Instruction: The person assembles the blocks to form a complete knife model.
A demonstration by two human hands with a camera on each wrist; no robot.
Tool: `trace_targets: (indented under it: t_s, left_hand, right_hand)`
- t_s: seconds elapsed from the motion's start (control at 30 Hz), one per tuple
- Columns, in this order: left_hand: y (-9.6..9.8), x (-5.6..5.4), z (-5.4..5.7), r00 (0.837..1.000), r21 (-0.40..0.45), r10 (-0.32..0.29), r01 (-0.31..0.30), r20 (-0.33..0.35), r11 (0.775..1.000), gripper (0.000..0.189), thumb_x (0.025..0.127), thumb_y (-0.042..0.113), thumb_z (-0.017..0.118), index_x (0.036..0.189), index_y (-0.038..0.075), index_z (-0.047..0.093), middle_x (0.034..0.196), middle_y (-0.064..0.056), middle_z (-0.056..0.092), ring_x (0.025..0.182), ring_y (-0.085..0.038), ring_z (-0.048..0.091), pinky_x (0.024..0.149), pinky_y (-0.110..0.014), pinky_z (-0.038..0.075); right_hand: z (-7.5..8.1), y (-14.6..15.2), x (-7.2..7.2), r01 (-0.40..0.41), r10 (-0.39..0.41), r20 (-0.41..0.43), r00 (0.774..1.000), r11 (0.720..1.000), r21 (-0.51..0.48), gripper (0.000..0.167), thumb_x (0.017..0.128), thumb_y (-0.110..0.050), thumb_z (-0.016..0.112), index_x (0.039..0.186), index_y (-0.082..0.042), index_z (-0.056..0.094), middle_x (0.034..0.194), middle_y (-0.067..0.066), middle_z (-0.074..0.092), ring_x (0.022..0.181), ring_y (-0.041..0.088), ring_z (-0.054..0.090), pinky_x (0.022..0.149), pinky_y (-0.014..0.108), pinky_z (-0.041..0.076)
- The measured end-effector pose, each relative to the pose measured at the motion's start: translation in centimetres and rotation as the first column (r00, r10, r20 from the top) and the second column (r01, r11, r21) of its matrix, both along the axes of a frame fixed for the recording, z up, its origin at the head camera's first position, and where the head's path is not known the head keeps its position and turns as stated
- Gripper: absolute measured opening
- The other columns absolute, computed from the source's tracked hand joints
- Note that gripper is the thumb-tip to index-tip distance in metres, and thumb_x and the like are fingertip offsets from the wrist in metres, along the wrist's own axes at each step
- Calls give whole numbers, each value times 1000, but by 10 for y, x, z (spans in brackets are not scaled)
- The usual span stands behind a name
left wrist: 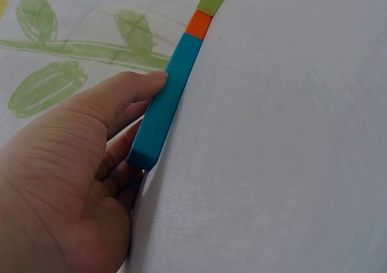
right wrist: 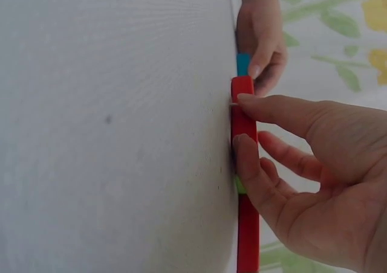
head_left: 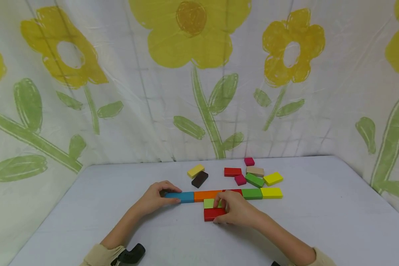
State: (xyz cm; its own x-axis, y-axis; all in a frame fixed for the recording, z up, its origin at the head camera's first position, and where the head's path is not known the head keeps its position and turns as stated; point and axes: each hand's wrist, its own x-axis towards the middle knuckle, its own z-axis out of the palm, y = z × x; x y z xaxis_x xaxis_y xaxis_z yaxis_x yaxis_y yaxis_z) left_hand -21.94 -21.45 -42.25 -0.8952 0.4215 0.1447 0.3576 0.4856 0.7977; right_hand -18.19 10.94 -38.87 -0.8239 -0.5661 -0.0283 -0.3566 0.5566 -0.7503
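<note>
Blocks lie in a row across the table. My left hand [head_left: 154, 199] grips the left end of the row's blue block [head_left: 187, 197], thumb along its near side and fingers behind it. Rightward follow an orange block [head_left: 207, 195], a red one partly covered by my right hand [head_left: 242, 211], a green block [head_left: 252, 194] and a yellow block [head_left: 271, 193]. A light green block [head_left: 208, 203] lies against the orange one's near side. In front of it is a second red block [head_left: 210, 215]; my right hand pinches this, and its fingertips show on it in the right wrist view.
Behind the row lie several loose blocks: a pale yellow one [head_left: 195, 170], a dark brown one [head_left: 200, 179], a red one [head_left: 232, 172], a tan one [head_left: 255, 171], a green one [head_left: 254, 180] and a bright yellow one [head_left: 273, 178]. Small crimson blocks [head_left: 249, 161] are among them. A flowered curtain [head_left: 146, 111] hangs behind.
</note>
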Motion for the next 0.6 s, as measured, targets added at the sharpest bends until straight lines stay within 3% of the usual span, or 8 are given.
trace_targets:
  t_s: [0.43,0.6]
  left_hand:
    - [7,4,6,1000,0,12,-12,-13,1000,28,91,19,83,115,5,80,108,-8,73,99,-19,60,83,-26,51]
    - [17,8,8,996,0,85,-85,-26,996,29,91,19,83,116,6,80,111,-8,73,103,-23,62,89,-32,52]
  right_hand:
    - [0,0,1,10,-10,15,1000,1000,-1,31,84,-14,90,103,-11,66,84,1,57,74,16,55,58,20,46]
    - [1,2,0,17,-16,43,999,1000,-15,33,84,-15,90,105,-10,66,86,2,58,76,18,57,59,21,49]
